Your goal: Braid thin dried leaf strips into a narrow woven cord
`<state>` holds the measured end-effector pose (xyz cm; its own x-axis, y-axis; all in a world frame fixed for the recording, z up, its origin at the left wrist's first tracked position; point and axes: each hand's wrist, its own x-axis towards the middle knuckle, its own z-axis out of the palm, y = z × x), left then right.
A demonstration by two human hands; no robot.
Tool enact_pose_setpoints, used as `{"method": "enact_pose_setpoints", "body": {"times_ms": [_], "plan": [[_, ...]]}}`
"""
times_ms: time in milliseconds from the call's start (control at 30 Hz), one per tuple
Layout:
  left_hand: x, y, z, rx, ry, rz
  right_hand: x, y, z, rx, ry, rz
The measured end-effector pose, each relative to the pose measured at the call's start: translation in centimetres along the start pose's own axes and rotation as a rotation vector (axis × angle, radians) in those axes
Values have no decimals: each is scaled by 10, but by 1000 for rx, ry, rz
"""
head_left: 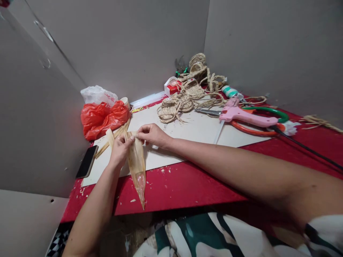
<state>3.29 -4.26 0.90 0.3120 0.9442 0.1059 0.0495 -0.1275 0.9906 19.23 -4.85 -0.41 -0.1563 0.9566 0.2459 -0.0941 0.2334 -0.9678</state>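
A pale, dry corn husk hangs point-down between my hands, its tip reaching over the red front of the table. Near its lower end the surface is shiny, like clear film or glue. My left hand pinches the husk's upper left edge between thumb and fingers. On the upper right edge, my right hand is closed in a pinch too. More husk strips lie behind and beside my left hand on the white board.
Left stand a red plastic bag and a phone. Behind are clear glue sticks and braided straw pieces. At right, a pink glue gun with a black cord lies over scissors. Grey walls enclose the table.
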Motion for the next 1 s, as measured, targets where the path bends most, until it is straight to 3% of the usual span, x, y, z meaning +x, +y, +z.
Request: {"method": "enact_pose_setpoints", "body": {"times_ms": [267, 500, 733, 800, 900, 1000], "plan": [[-4, 0, 4, 44, 23, 21, -2, 1, 2, -26, 30, 14], [-5, -1, 5, 76, 72, 102, 1, 3, 3, -99, 83, -63], [-7, 11, 2, -32, 252, 136, 2, 4, 2, -106, 172, -3], [-6, 17, 0, -133, 302, 151, 4, 2, 3, 0, 216, 80], [-1, 26, -7, -251, 365, 171, 6, -5, 3, 351, 247, 212], [5, 29, -19, -331, 434, 181, 7, -24, -5, 669, 225, 255]]}}
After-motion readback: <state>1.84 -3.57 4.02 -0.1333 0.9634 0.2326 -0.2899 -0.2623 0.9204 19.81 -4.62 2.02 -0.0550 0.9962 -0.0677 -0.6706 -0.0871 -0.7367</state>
